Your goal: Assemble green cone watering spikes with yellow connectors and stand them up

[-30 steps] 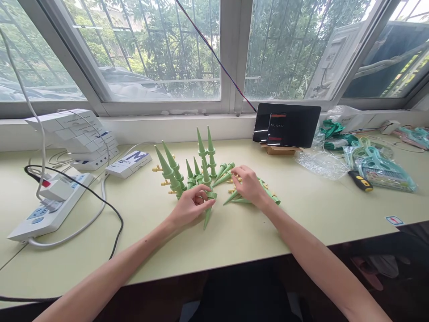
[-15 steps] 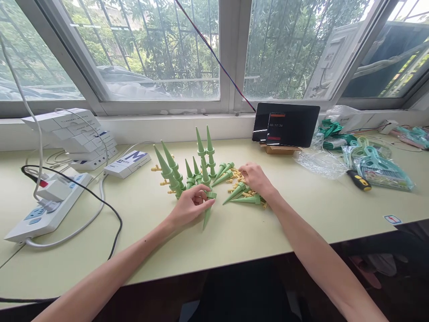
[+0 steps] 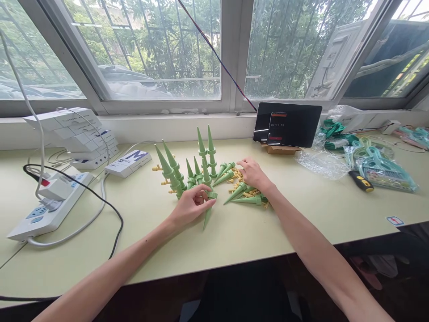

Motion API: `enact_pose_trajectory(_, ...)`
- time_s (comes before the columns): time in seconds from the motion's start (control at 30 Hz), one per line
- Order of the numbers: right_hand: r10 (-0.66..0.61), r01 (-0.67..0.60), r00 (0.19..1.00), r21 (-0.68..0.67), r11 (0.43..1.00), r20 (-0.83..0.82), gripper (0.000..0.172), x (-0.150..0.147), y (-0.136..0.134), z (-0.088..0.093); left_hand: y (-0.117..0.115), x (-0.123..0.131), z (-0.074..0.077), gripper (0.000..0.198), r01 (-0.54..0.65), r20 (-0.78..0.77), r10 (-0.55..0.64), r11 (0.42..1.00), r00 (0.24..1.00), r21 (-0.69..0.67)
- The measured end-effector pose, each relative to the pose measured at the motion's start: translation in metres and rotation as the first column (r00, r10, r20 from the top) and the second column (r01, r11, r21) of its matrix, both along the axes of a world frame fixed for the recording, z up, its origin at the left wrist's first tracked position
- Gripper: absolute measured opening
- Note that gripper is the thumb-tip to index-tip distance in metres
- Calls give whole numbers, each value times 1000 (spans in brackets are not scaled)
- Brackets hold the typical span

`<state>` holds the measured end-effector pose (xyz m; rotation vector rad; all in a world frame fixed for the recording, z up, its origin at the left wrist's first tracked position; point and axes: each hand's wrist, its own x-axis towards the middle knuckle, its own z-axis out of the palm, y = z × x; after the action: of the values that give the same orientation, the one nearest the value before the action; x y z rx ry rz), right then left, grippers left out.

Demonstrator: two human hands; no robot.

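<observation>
My left hand [image 3: 192, 203] is closed around a green plant watering spike [image 3: 208, 217], its pointed end angled down toward the table and its ribbed collar by my fingertips. My right hand [image 3: 252, 173] hovers at the far edge of a heap of small yellow valve pieces [image 3: 248, 193], fingers apart; nothing shows between them. Loose green spikes [image 3: 238, 191] lie among the yellow pieces. Left of the heap, several green spikes [image 3: 167, 167] stand point up, some with yellow valves sticking out of their sides.
A tablet [image 3: 291, 125] leans on a small brown stand at the back. To the right lie plastic-wrapped packs [image 3: 385, 167] and a black-and-yellow tool [image 3: 361, 181]. A power strip [image 3: 50, 205] with cables, a white box [image 3: 129, 163] and stacked boxes [image 3: 72, 134] occupy the left.
My right hand has lifted slightly from the yellow pieces and its fingers have spread. My left hand keeps its hold on the green spike.
</observation>
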<state>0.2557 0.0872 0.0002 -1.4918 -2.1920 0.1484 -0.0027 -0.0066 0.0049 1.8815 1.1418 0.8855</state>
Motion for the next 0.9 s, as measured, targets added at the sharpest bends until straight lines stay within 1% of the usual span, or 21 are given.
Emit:
enact_pose_trajectory(0.13, -39, 33, 991, -55, 998, -125, 36, -1, 8, -1, -2, 0, -1, 31, 1, -15, -1, 1000, 1000, 0)
enact_pose_trajectory(0.23, -50, 40, 992, -87, 995, -114, 37, -3, 18, 5, -3, 1, -1, 31, 3, -24, -3, 1000, 1000, 6)
enact_pose_trajectory(0.33, 4, -15, 996, -123, 992, -92, 36, -6, 30, 12, -4, 1, -1, 30, 16, -25, -16, 1000, 1000, 11)
enact_pose_trajectory(0.47, 120, -131, 990, -186, 974, -70, 36, -9, 48, 17, -4, 2, 1, 32, 19, -18, -19, 1000, 1000, 15)
enact_pose_trajectory(0.57, 185, -195, 981, -227, 954, -63, 37, -10, 59, 15, -5, 2, 2, 30, 13, -17, -13, 1000, 1000, 18)
enact_pose_trajectory(0.67, 222, -232, 973, -246, 941, -67, 42, -12, 66, 9, -6, 2, 1, 28, 16, -15, -16, 1000, 1000, 13)
enact_pose_trajectory(0.77, 244, -256, 967, -246, 935, -78, 47, -13, 67, 5, -6, 2, 0, 28, 23, -17, -23, 1000, 1000, 6)
enact_pose_trajectory(0.9, 260, -276, 961, -246, 929, -97, 48, -12, 64, 1, -6, 2, -1, 28, 29, -21, -29, 1000, 999, -5)
